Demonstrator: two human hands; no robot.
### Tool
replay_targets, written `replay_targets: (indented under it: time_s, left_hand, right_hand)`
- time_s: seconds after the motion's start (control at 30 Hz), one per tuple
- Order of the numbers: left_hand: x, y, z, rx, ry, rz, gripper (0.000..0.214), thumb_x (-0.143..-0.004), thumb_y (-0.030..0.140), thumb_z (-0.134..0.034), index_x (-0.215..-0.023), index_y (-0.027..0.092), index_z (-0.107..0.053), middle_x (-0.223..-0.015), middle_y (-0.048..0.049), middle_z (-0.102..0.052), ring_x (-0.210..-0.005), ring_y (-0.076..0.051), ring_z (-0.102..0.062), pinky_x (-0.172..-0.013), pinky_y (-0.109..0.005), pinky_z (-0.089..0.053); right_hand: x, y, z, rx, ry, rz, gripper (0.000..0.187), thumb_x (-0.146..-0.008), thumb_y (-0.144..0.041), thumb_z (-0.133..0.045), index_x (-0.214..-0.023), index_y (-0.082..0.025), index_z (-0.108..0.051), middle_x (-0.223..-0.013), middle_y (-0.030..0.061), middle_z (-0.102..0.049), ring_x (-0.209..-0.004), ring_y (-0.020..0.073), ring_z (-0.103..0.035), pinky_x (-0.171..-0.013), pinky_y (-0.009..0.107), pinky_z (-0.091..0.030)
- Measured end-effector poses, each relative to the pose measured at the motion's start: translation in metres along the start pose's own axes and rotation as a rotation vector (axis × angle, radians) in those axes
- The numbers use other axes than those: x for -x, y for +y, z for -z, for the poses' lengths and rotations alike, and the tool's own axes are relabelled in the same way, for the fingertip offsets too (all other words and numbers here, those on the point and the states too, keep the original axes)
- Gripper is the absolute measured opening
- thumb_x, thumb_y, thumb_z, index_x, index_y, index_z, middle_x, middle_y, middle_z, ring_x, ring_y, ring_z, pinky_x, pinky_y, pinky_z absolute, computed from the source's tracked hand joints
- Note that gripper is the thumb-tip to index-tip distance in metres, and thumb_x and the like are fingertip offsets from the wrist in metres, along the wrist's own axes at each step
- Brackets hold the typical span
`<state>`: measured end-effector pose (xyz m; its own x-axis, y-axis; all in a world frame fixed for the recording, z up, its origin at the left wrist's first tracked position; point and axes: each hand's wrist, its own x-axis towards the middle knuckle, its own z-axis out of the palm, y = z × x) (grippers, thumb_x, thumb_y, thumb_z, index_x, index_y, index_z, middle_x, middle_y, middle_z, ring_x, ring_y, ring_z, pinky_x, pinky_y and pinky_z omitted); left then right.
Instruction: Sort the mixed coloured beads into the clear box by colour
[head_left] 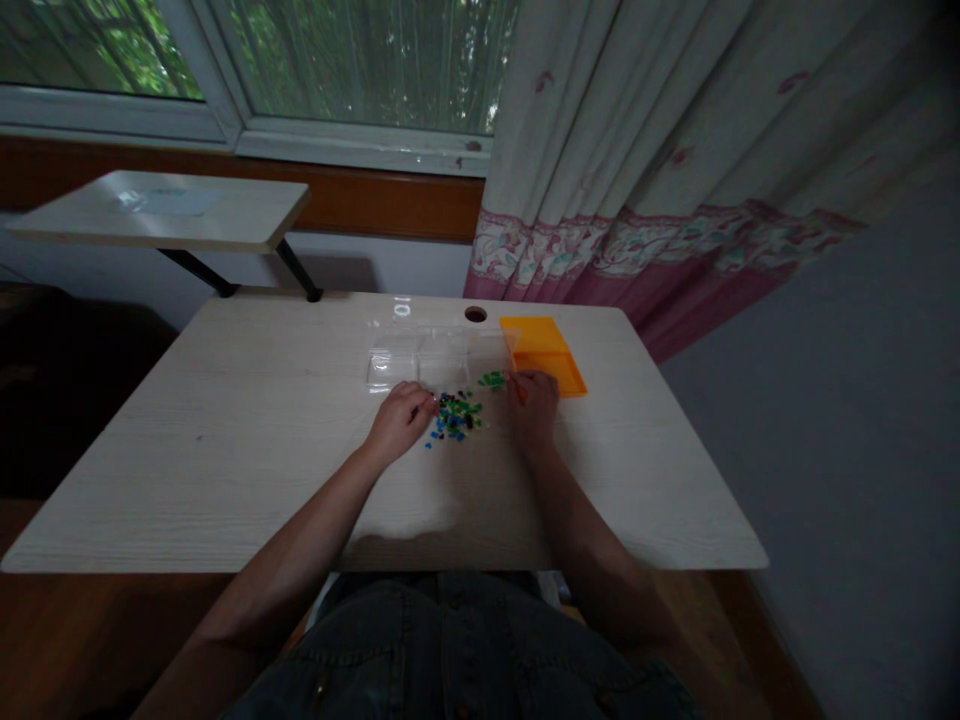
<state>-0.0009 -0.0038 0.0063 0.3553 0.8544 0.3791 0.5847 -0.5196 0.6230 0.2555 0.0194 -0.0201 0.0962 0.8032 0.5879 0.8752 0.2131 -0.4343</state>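
Observation:
A small heap of blue, green and dark beads [454, 415] lies on the pale wooden table [247, 430]. My left hand [399, 420] rests at the heap's left edge, fingers curled with the tips pinched near the beads. My right hand [532, 405] sits at the heap's right, fingers closed round a thin stick-like tool. A few green beads [493, 379] lie apart, just left of that hand. A clear plastic compartment box [431, 365] stands right behind the heap, and an orange tray [541, 352] lies behind my right hand.
A round cable hole [475, 314] is near the table's far edge. A small side table [161, 210] stands at the back left under the window. A flowered curtain [675, 150] hangs at the back right. My lap is below the near edge.

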Motion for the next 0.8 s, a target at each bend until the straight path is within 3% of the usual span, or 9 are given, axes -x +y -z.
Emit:
replay_targets:
  time_s: [0.2,0.33,0.47,0.6,0.8]
  left_hand:
    - [-0.0002,-0.0022,0.0002,-0.006,0.007,0.005,0.039,-0.101,0.038,-0.039,-0.077,0.020,-0.064,-0.076,-0.0049,-0.059,-0.082,-0.020,-0.055,-0.080,-0.035,-0.044]
    - [-0.0007,-0.0045,-0.0001,-0.022,-0.006,-0.036,0.027,-0.096,0.037,-0.051,-0.082,0.020,-0.067,-0.077,-0.0043,-0.060,-0.081,-0.019,-0.055,-0.080,-0.035,-0.043]
    - [0.0007,-0.0040,-0.0018,-0.066,-0.090,-0.097,0.016,-0.091,0.034,-0.060,-0.093,0.021,-0.069,-0.083,-0.0044,-0.062,-0.085,-0.020,-0.055,-0.082,-0.036,-0.043]
    - [0.0039,-0.0035,-0.0052,-0.129,-0.186,-0.127,0.018,-0.087,0.035,-0.066,-0.099,0.023,-0.069,-0.097,-0.0068,-0.063,-0.095,-0.023,-0.056,-0.086,-0.038,-0.043]
    - [0.0042,-0.0028,-0.0025,-0.166,-0.219,-0.105,0.019,-0.087,0.030,-0.063,-0.104,0.024,-0.067,-0.099,-0.0073,-0.062,-0.098,-0.025,-0.055,-0.089,-0.040,-0.043]
  right_hand:
    - [0.0006,0.0016,-0.0015,-0.042,0.017,0.010,0.031,-0.096,-0.036,-0.049,-0.099,-0.018,-0.074,-0.093,0.0107,-0.067,-0.093,0.0242,-0.054,-0.089,0.042,-0.043]
    - [0.0008,0.0009,-0.0020,-0.056,0.030,0.017,0.029,-0.095,-0.035,-0.050,-0.096,-0.018,-0.074,-0.093,0.0104,-0.067,-0.093,0.0239,-0.055,-0.089,0.041,-0.044]
    - [0.0004,-0.0003,-0.0014,-0.057,0.027,0.028,0.029,-0.096,-0.035,-0.049,-0.094,-0.018,-0.074,-0.091,0.0093,-0.068,-0.091,0.0232,-0.055,-0.088,0.040,-0.044]
    - [0.0001,-0.0007,-0.0011,-0.066,0.022,0.025,0.031,-0.096,-0.036,-0.049,-0.094,-0.018,-0.073,-0.091,0.0094,-0.068,-0.091,0.0230,-0.055,-0.088,0.039,-0.044]
    - [0.0005,0.0010,-0.0038,-0.065,0.039,0.024,0.031,-0.096,-0.038,-0.050,-0.093,-0.019,-0.074,-0.091,0.0086,-0.067,-0.091,0.0228,-0.055,-0.088,0.039,-0.045]
